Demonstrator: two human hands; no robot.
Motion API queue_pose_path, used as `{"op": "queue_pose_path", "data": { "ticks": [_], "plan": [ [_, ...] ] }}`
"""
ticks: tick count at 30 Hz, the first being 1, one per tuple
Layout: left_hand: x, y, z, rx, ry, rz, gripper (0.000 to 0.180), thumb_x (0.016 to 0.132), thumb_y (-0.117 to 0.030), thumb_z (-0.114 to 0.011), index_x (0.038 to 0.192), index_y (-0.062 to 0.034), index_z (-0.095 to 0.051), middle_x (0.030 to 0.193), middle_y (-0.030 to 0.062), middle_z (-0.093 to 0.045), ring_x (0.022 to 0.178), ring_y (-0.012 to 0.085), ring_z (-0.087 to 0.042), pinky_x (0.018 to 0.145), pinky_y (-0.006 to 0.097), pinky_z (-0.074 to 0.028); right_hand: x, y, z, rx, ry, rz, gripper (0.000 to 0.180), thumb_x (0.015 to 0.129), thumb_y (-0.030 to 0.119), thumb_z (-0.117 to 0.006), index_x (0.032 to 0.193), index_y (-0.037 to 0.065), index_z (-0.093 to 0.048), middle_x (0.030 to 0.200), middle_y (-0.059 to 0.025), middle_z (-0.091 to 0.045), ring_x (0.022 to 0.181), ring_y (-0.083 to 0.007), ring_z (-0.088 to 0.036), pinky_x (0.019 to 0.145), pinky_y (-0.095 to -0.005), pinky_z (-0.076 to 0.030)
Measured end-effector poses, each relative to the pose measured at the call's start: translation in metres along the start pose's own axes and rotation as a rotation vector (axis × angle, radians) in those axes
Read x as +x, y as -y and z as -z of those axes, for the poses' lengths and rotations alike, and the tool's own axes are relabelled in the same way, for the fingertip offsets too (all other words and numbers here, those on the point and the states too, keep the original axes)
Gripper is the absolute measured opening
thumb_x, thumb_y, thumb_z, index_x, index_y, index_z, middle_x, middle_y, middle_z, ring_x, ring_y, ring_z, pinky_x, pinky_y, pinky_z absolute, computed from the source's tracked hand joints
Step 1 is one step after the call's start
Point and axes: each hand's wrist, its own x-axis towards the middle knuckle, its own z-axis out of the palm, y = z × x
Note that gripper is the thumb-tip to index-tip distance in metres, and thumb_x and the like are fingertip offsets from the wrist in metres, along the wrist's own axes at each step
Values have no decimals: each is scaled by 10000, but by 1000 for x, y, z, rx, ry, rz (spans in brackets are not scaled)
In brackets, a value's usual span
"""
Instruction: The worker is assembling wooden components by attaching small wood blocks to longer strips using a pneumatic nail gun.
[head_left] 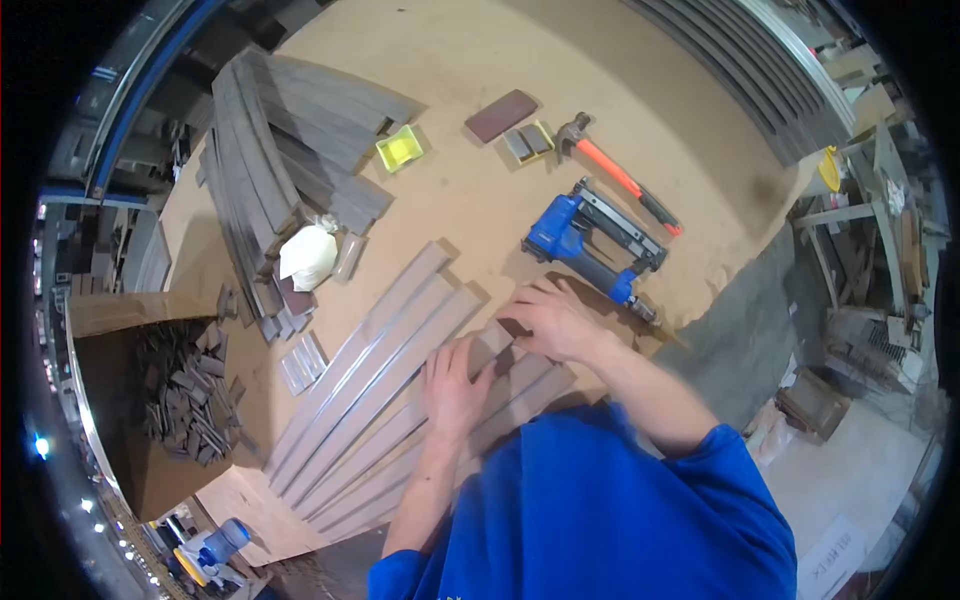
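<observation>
Long grey-brown wooden strips point(370, 350) lie fanned out on the worktable in front of me. My left hand point(455, 390) is closed over one strip near its far end, with the thumb on the right side. Just to its right, my right hand point(555, 320) curls its fingers over the far end of the same strip or a neighbouring one; I cannot tell which. The fingertips hide part of the wood there. Beyond my right hand lies a blue nail gun point(585, 240), on its side.
A claw hammer point(620, 175), a sanding block point(502, 116) and small yellow trays point(401, 148) lie farther back. Dark strips point(270, 140) are piled at the far left beside a white bag point(309, 255). A cardboard box point(130, 315) of small offcuts stands left. Long dark mouldings point(730, 60) line the far right.
</observation>
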Motion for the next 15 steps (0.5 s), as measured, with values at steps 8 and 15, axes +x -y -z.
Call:
{"op": "queue_pose_path", "data": {
  "ticks": [8,15],
  "plan": [
    [3,-4,3,17,-5,-14,570,793,-215,-890,1301,-53,-688,1196,121,-652,1124,340,-603,977,444,-514,0,-1,3,-35,-11,19,549,767,188,-851,1295,240,-708,1346,17,-626,1315,-286,-525,1095,-642,-442],
    [6,-6,2,46,30,7,558,788,-202,-893,1284,-53,-685,1087,120,-617,1069,338,-599,935,459,-514,0,-4,1,-19,6,2,545,776,200,-856,1300,230,-707,1334,11,-628,1322,-290,-516,1111,-643,-427]
  ]
}}
